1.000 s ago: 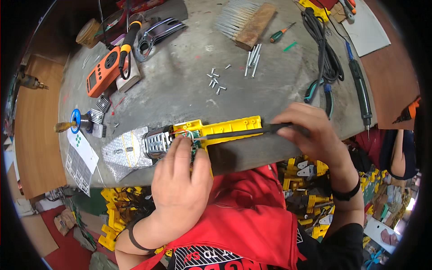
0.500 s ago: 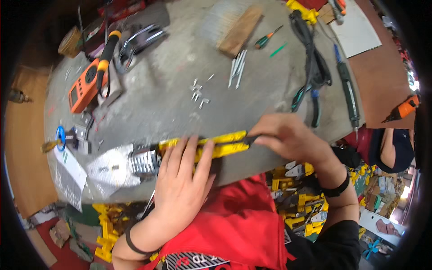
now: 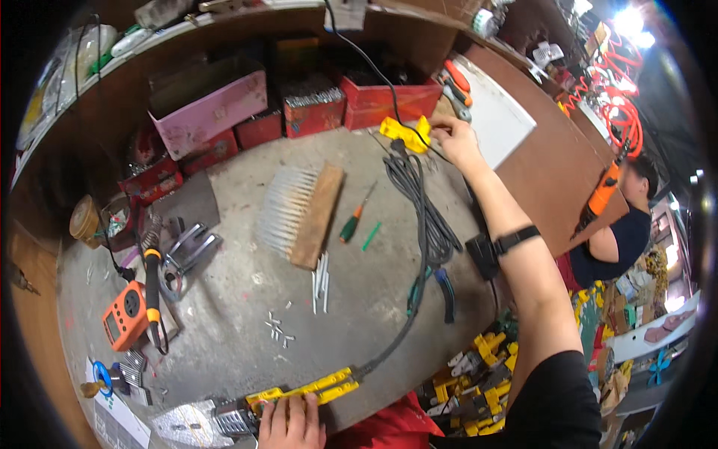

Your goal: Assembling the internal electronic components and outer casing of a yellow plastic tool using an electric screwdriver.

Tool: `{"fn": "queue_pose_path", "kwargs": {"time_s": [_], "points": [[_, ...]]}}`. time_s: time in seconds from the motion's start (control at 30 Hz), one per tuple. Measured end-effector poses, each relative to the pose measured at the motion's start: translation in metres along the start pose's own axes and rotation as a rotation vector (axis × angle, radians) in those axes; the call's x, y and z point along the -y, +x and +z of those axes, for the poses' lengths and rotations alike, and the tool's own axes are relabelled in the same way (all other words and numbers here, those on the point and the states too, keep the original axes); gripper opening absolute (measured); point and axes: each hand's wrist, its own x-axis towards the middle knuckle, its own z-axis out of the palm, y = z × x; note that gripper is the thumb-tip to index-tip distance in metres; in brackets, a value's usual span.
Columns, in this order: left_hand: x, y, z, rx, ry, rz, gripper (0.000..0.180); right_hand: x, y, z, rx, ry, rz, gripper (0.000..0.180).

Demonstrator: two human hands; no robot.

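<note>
Near the front edge lies an electric tool with a yellow plastic handle housing [image 3: 325,385], a slotted metal neck [image 3: 234,421] and a flat silver plate [image 3: 187,424]. My left hand [image 3: 288,425] rests over the housing, fingers curled on it; its thumb is hidden. A black cord [image 3: 419,217] runs from the housing's tail to a loose coil on the right. At the far right my right hand [image 3: 460,146] reaches out, fingertips bent together beside a yellow plastic piece [image 3: 404,133] and a thin black cable. What its fingers pinch, if anything, is unclear.
Mid-table are a wooden block with thin rods [image 3: 318,217], a screwdriver [image 3: 351,224], metal pins [image 3: 320,284] and small screws [image 3: 278,329]. Pliers [image 3: 446,295] lie by the cord. An orange meter [image 3: 126,316] stands left; red bins [image 3: 393,103] line the back. A co-worker [image 3: 628,217] is at right.
The view has shifted toward the table's back. My right hand has left the housing's tail and reached far right to the yellow piece. My left hand has stayed on the housing.
</note>
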Motion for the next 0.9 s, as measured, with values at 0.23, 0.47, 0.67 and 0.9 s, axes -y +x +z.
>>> {"fn": "queue_pose_path", "kwargs": {"time_s": [0.23, 0.47, 0.67, 0.9], "points": [[0.007, -0.005, 0.001, 0.125, 0.005, 0.037, 0.055, -0.077, 0.031, 0.043, 0.528, -0.711, 0.011, 0.055], [0.003, -0.006, 0.000, 0.130, 0.031, 0.038, 0.053, -0.058, 0.010, 0.021, 0.442, -0.801, -0.122, 0.032], [-0.002, -0.008, 0.003, -0.006, 0.074, 0.029, 0.052, -0.034, -0.036, -0.057, -0.479, -0.400, 0.111, 0.035], [0.003, 0.004, 0.014, 0.028, 0.035, 0.009, 0.061, 0.156, -0.209, -0.069, 0.425, 1.139, 0.456, 0.024]]}}
